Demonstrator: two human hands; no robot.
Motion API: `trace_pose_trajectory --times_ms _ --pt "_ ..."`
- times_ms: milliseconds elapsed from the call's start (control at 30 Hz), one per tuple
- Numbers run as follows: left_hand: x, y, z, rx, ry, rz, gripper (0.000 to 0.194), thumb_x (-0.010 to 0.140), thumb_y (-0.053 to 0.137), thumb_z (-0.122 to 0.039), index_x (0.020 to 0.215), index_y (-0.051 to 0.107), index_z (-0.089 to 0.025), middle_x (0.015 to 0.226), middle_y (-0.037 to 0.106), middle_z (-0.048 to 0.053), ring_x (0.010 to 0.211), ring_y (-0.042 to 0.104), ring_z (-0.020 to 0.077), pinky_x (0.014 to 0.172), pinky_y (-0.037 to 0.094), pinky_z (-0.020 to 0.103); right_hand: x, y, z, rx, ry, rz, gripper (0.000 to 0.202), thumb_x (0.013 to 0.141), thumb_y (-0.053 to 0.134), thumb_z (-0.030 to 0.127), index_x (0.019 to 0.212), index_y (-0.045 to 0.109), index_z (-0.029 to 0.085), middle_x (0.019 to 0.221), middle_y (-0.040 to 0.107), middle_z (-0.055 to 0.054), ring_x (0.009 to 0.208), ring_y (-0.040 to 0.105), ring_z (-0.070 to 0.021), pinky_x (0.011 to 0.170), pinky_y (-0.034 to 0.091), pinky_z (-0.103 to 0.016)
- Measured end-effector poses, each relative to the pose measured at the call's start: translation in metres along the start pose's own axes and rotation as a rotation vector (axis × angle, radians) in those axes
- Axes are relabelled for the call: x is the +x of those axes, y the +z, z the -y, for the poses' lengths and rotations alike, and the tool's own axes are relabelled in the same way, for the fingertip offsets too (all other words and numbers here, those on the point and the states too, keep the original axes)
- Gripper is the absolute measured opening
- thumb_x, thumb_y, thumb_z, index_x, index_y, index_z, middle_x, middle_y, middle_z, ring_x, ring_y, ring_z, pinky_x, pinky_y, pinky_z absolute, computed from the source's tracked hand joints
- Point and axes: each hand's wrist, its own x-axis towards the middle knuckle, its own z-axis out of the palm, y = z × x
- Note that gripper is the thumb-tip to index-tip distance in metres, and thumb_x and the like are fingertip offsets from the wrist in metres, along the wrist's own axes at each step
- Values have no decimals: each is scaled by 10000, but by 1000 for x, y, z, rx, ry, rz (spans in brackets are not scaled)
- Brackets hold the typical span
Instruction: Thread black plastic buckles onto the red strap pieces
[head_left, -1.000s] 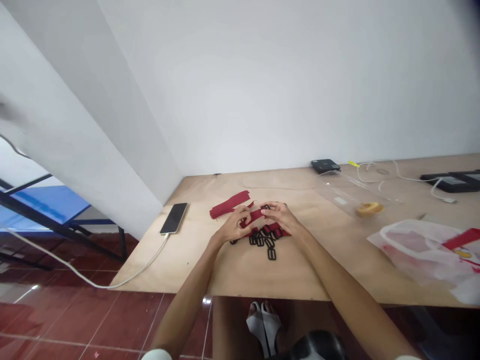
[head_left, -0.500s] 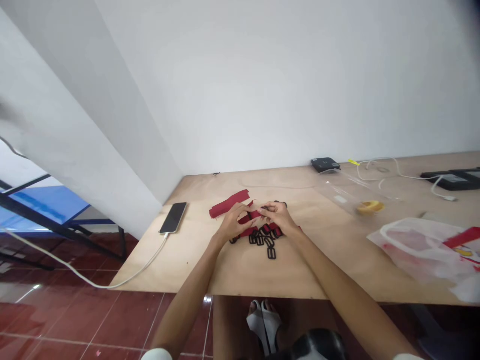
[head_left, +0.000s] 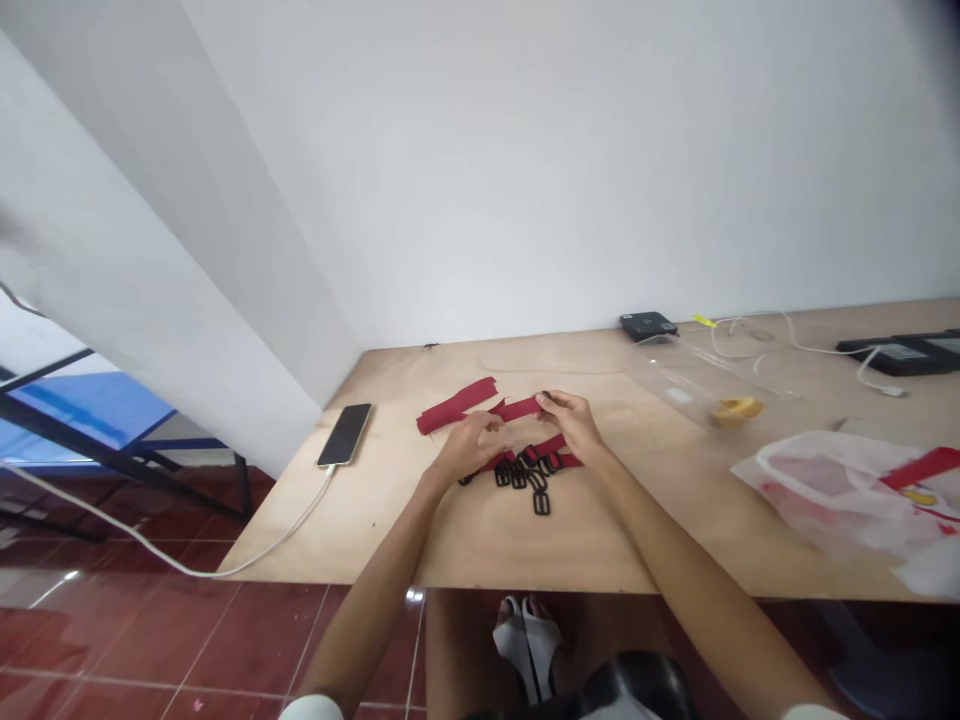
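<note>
My right hand (head_left: pixel 571 422) pinches the right end of a short red strap (head_left: pixel 519 408), where a small black piece shows at the fingertips. My left hand (head_left: pixel 469 445) is just below the strap's left end, its fingers curved and apart, with nothing visible in them. Close to both hands lie several black buckles (head_left: pixel 541 502), some threaded on red straps (head_left: pixel 553 446). Beyond my left hand lies a stack of red strap pieces (head_left: pixel 455 404).
A phone (head_left: pixel 345 436) with a white charging cable lies at the left. A black box (head_left: pixel 648 325), a clear plastic bag holding a yellow roll (head_left: pixel 737 410), white cables, black devices (head_left: pixel 900 353) and a white plastic bag (head_left: pixel 825 490) are on the right.
My right hand has moved slightly right and away from my left hand, with the strap's end. My left hand's fingers have come off the strap, which now shows stretched out between the hands.
</note>
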Motion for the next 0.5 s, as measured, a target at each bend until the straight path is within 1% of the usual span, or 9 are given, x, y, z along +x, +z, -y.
trace_pose_trajectory --times_ms 67,100,167,233,267,367,433,500 --pt "2 1 4 30 -8 -118 381 879 673 -430 1168 599 -192 1037 667 83 971 622 231 865 509 373 -6 9 -5 -3 20 92 343 639 857 441 807 756 160 700 709 -29 611 660 -160 599 547 -281" --pt "2 1 6 39 0 -147 366 886 671 -406 1173 594 -192 1039 660 84 986 613 233 875 505 376 -9 14 -6 -6 31 131 344 648 852 441 825 759 161 718 717 -30 614 669 -166 626 563 -299" --pt "3 0 8 47 29 -149 246 908 649 -363 1087 621 -196 1019 652 79 994 599 232 886 497 377 -15 21 -7 -9 53 178 349 648 854 428 858 759 165 755 727 -29 601 677 -167 660 584 -329" --pt "4 0 8 43 50 -129 144 936 607 -332 971 630 -195 979 646 72 980 591 228 883 492 375 -19 26 -7 -12 71 183 366 636 865 406 890 750 170 798 735 -31 590 682 -168 662 596 -342" --pt "4 0 8 34 53 -128 138 942 597 -328 958 625 -194 973 644 71 971 589 227 876 493 374 -20 27 -7 -13 78 178 379 626 872 396 904 745 172 825 739 -36 591 685 -170 652 600 -344" --pt "3 1 7 6 60 -138 218 922 630 -352 1070 605 -195 1024 646 83 990 587 235 868 497 376 -20 26 -7 -31 77 179 412 612 880 381 936 734 173 906 747 -55 633 695 -178 609 605 -332" --pt "3 2 7 4 79 -135 252 910 647 -362 1093 600 -195 1048 651 90 1005 587 241 875 495 382 -19 23 -7 -62 69 192 409 616 877 378 935 732 168 885 747 -53 639 688 -169 572 594 -302" --pt "3 3 8 13 91 -135 215 909 648 -352 1045 609 -190 1018 659 88 973 593 237 871 492 385 -16 20 -9 -89 66 190 395 621 873 381 916 729 162 814 741 -44 626 684 -164 527 571 -267"
